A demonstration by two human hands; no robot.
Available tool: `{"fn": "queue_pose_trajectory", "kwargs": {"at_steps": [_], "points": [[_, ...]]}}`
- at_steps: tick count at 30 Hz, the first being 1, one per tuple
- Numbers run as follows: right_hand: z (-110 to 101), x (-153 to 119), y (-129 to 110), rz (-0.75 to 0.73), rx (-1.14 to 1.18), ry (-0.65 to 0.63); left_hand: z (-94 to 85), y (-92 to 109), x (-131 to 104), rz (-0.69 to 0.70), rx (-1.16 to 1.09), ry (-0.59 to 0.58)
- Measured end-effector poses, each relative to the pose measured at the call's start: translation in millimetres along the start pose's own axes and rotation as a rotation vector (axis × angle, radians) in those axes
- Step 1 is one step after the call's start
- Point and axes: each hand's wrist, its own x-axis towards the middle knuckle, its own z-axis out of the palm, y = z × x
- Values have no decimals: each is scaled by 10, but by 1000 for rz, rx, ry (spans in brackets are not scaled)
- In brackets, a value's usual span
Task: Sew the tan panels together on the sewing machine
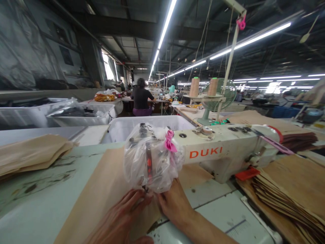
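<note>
On the sewing table (pixel 38 203), our left hand (pixel 122 217) and right hand (pixel 175 203) press 1 tan sheet (pixel 101 193) flat together under the needle, its seam seemingly barely begun.

A pale, stained table (pixel 45 189) is seen carrying a white sewing machine (pixel 223 149) toward its right side. A long tan sheet (pixel 101 193) is laid flat across its middle, a folded tan pile (pixel 33 152) near its left edge, and stacked tan sheets (pixel 291 196) along its right edge.
</note>
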Motion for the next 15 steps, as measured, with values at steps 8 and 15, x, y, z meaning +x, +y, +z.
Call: {"fn": "queue_pose_trajectory", "kwargs": {"at_steps": [8,15], "points": [[20,18,12,-26,-26,27,191,-155,-81,-93,-93,-160],[70,2,41,-29,-33,31,335,-176,-136,-136,-154,-208]]}}
